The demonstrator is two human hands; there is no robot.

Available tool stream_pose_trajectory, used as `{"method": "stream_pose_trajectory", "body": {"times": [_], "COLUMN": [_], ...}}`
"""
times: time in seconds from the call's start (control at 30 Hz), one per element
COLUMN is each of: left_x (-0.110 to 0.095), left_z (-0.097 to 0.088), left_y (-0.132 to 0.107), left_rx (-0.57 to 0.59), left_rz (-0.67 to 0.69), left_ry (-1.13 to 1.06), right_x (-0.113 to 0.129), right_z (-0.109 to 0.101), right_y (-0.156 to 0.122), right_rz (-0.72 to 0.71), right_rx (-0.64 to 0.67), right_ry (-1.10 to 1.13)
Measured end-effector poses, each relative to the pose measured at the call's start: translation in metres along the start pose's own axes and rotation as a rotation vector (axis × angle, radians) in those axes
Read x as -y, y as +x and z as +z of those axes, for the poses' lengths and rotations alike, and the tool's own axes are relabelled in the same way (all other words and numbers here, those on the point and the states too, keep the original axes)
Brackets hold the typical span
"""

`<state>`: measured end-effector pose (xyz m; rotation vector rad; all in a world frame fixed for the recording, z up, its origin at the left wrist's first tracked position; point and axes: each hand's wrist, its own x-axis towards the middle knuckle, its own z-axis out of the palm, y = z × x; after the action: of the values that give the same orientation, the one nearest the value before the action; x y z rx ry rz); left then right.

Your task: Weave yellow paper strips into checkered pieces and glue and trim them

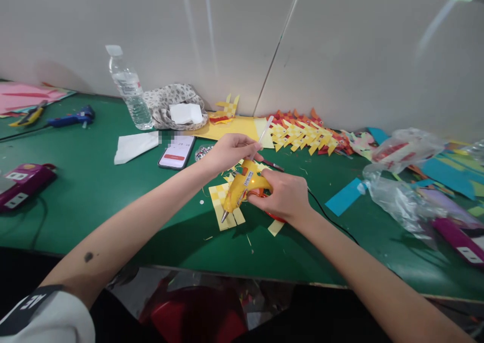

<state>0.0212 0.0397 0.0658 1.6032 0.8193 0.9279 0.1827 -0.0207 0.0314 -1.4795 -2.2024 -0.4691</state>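
Observation:
My right hand is wrapped round the handle of a yellow glue gun, whose metal nozzle points down toward me. A translucent glue stick slants up from the gun's rear end. My left hand pinches that stick low down, close to the gun's back. Beneath the gun lies a yellow checkered paper piece with cut strips, partly hidden by the gun. Red scissor handles show under my right hand, and a loose pale yellow strip lies beside them.
At the back stand a water bottle, a spotted cloth pouch and a row of folded yellow paper pieces. A phone lies left of my hands. A blue glue gun is far left; plastic bags lie right. A black cord trails rightward.

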Motion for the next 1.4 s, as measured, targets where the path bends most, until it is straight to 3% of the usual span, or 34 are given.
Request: {"method": "stream_pose_trajectory", "body": {"times": [0.33, 0.6, 0.67, 0.73, 0.8, 0.83, 0.93, 1.0, 1.1, 1.4], "left_x": [-0.005, 0.0, 0.01, 0.023, 0.033, 0.036, 0.036, 0.032, 0.031, 0.043], "left_z": [-0.001, -0.001, -0.007, -0.017, -0.027, -0.03, -0.033, -0.029, -0.021, -0.022], "left_y": [-0.003, 0.003, 0.0, -0.008, -0.02, -0.027, -0.045, -0.054, -0.061, -0.064], "left_rx": [-0.02, -0.06, -0.1, -0.166, -0.125, -0.05, 0.309, 0.463, 0.547, 0.571], "left_rz": [-0.022, 0.017, 0.052, 0.08, 0.038, 0.035, 0.065, 0.103, 0.094, 0.082], "left_ry": [0.031, -0.026, 0.052, 0.265, 0.526, 0.63, 0.785, 0.835, 0.9, 0.917], "right_x": [-0.001, -0.008, -0.017, -0.029, -0.042, -0.047, -0.056, -0.057, -0.055, -0.053], "right_z": [0.0, -0.001, -0.003, -0.005, -0.006, -0.006, -0.008, -0.009, -0.01, -0.008], "right_y": [0.004, 0.01, 0.013, 0.014, 0.013, 0.012, 0.01, 0.01, 0.01, 0.009], "right_rz": [-0.039, 0.027, 0.095, 0.15, 0.195, 0.21, 0.231, 0.242, 0.259, 0.238], "right_rx": [-0.039, -0.029, -0.023, -0.022, -0.017, -0.013, -0.012, -0.017, -0.014, -0.012], "right_ry": [0.017, 0.007, -0.009, -0.042, -0.068, -0.08, -0.101, -0.107, -0.112, -0.123]}}
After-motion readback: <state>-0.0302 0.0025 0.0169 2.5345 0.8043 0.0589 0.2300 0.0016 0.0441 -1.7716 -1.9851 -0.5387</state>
